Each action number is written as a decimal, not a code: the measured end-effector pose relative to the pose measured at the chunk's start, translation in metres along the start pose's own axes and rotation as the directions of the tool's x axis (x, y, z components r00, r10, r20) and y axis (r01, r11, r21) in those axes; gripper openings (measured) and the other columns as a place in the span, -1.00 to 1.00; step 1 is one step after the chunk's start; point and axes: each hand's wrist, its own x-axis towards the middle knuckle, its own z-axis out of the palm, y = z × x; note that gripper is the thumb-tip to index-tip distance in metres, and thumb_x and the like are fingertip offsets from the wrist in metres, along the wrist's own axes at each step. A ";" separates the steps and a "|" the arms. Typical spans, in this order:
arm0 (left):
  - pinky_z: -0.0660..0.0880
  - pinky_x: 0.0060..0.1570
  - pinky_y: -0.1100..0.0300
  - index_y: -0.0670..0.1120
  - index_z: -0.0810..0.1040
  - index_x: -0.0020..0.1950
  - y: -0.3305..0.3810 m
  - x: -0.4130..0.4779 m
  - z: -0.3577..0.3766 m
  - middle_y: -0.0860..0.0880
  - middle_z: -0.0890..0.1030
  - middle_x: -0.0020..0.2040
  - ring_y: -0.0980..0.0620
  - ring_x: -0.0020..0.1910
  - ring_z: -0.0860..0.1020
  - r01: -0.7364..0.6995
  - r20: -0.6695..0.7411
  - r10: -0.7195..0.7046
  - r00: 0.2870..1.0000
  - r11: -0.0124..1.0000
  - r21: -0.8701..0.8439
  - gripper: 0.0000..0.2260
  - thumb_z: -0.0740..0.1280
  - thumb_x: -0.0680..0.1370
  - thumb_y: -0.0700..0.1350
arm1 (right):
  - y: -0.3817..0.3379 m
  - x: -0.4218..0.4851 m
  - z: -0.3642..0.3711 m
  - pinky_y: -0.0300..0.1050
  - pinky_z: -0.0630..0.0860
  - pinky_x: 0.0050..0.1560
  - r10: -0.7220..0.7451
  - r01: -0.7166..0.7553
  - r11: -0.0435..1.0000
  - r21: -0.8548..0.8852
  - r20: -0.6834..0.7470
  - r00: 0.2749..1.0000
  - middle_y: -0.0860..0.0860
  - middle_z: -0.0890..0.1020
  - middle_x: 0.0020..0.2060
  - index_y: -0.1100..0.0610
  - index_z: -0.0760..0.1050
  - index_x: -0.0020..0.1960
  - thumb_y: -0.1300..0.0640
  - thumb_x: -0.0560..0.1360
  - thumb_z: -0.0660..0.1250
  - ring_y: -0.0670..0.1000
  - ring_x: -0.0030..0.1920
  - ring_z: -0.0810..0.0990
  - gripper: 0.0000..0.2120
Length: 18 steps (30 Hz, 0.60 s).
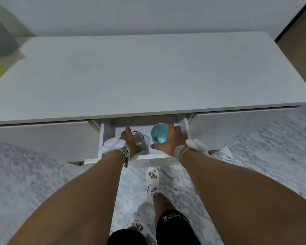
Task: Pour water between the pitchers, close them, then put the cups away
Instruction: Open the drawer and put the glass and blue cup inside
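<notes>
Glass (138,138) left of cup (159,133), both in drawer (101,138) under tabletop (148,76).

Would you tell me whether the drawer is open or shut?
Open: the drawer juts out past the tabletop, its floor visible.

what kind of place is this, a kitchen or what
Likely a home, room unclear: a white table with an open drawer holding a clear glass and a teal cup, marble-patterned floor, decorated clogs.
</notes>
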 end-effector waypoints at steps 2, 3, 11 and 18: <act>0.46 0.25 0.00 -0.22 0.17 0.45 0.001 -0.004 -0.003 -0.23 0.39 0.35 -0.23 0.28 0.47 0.000 -0.002 0.000 1.000 1.000 0.009 -0.21 0.55 0.40 -0.02 | 0.001 -0.003 -0.004 0.08 0.43 0.29 -0.012 0.013 1.000 0.012 -0.021 1.000 0.10 0.31 0.33 0.04 0.18 0.47 -0.23 0.26 0.54 0.18 0.29 0.41 -0.07; 0.44 0.27 0.00 -0.21 0.17 0.46 0.001 -0.006 -0.005 -0.22 0.37 0.36 -0.23 0.30 0.46 0.005 -0.008 -0.005 1.000 1.000 0.007 -0.21 0.54 0.41 0.00 | 0.001 -0.004 -0.007 0.09 0.44 0.28 -0.025 0.026 1.000 0.008 -0.050 0.998 0.10 0.32 0.33 0.03 0.21 0.46 -0.26 0.27 0.52 0.18 0.29 0.42 -0.10; 0.40 0.22 0.09 -0.20 0.33 0.44 0.003 -0.030 -0.040 -0.16 0.43 0.38 -0.16 0.34 0.44 -0.004 0.138 -0.020 0.990 0.986 0.169 -0.25 0.33 0.48 0.33 | 0.005 -0.032 -0.037 -0.10 0.47 0.03 -0.105 0.112 0.992 -0.050 0.118 0.987 -0.03 0.54 0.00 -0.03 0.48 0.08 -0.31 0.30 0.46 0.04 0.03 0.57 -0.50; 0.35 0.01 0.26 -0.17 0.62 0.23 0.011 -0.060 -0.066 -0.10 0.61 0.24 -0.05 0.25 0.54 -0.304 0.338 0.146 0.930 0.822 0.482 -0.47 0.37 0.50 0.24 | -0.005 -0.046 -0.038 -0.28 0.42 -0.03 -0.159 0.226 0.946 -0.232 0.276 0.948 -0.04 0.61 -0.01 0.06 0.62 0.11 0.06 0.40 0.49 -0.01 0.05 0.58 -0.70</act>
